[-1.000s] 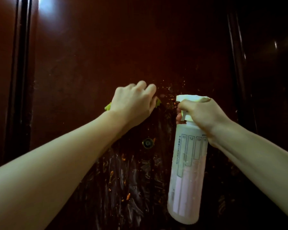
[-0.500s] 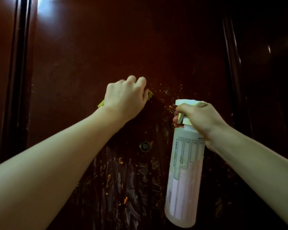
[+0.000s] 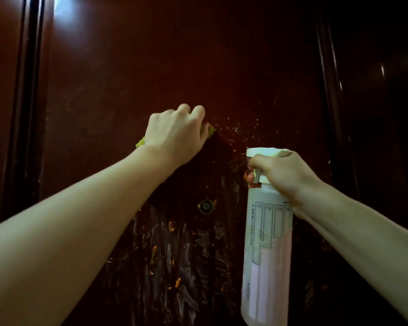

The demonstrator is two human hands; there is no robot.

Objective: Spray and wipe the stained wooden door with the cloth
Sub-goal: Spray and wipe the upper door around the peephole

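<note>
The dark red-brown wooden door (image 3: pixel 163 55) fills the view. Orange stains (image 3: pixel 177 282) and wet smears spread across its lower middle, and fine specks dot the area right of my left hand. My left hand (image 3: pixel 174 135) grips a yellow-green cloth (image 3: pixel 140 143) and presses it against the door; only the cloth's edges show past my fingers. My right hand (image 3: pixel 280 175) holds a white spray bottle (image 3: pixel 266 255) by its neck, a finger on the trigger, nozzle facing the door.
A small round brass peephole (image 3: pixel 206 206) sits in the door below my left hand. Dark vertical frame mouldings (image 3: pixel 26 102) run down the left and right sides. A bright light reflection glares at the upper left.
My left hand has slid the cloth to the left and slightly up across the door. The spray bottle in my right hand has sunk a little lower.
</note>
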